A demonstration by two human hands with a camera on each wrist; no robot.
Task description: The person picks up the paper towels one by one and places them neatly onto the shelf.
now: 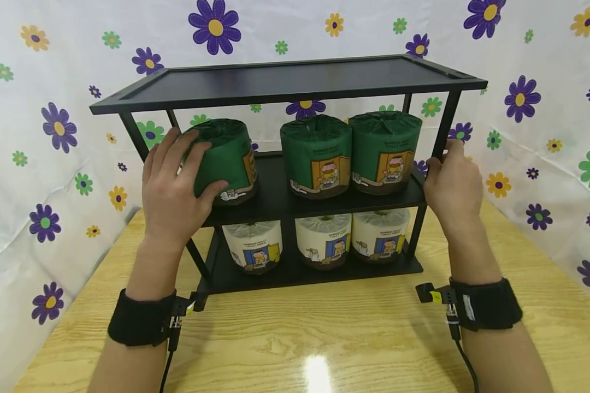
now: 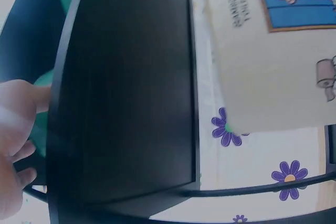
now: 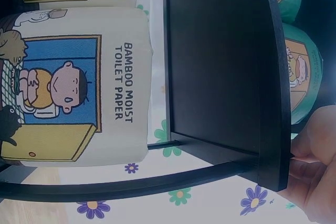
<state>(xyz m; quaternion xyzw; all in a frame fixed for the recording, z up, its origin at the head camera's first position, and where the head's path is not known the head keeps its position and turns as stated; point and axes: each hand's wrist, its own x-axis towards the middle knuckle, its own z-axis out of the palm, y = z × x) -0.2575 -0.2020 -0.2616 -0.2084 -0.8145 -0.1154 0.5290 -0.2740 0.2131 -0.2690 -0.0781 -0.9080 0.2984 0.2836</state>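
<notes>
A black two-tier rack [image 1: 295,82] stands on the wooden table. My left hand [image 1: 174,185] grips the left green-wrapped toilet paper roll [image 1: 226,169] on the middle shelf, thumb on its front and fingers over its left side and top. My right hand [image 1: 454,188] holds the rack's right front post [image 1: 446,123]. Two more green rolls, the middle roll [image 1: 314,144] and the right roll [image 1: 387,144], stand side by side, with a gap between them and the left one. In the left wrist view the shelf edge partly hides my left hand [image 2: 16,135].
Below, on the bottom shelf, stand three cream-wrapped toilet paper rolls: a left one [image 1: 255,245], a middle one [image 1: 322,240] and a right one [image 1: 379,234]. The wooden tabletop [image 1: 285,333] extends in front. A flower-patterned cloth [image 1: 285,27] hangs behind and at both sides.
</notes>
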